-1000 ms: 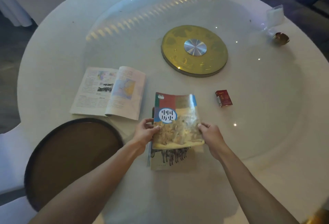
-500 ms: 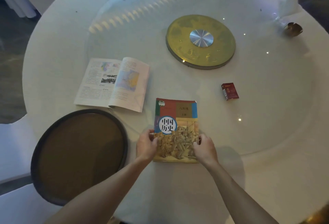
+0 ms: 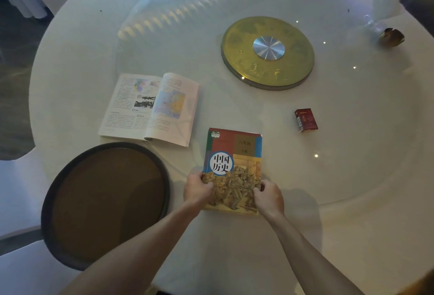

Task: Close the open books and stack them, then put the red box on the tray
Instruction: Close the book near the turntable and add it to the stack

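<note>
A closed history book with a red, blue and tan cover lies flat on the white round table, squared over another book beneath it. My left hand grips its lower left edge and my right hand grips its lower right corner. An open book lies face up to the upper left, apart from the stack. A small red box stands on the table to the right of the books. A round dark tray with a brown inside sits at the front left, with nothing on it.
A gold turntable disc with a silver hub sits mid-table under a glass top. A clear stand with a white card and a small brass object are at the far right edge. White chair covers show at left.
The closed book was held tilted above the lower book; it now lies flat and lined up on it. Both hands slid down to its lower corners.
</note>
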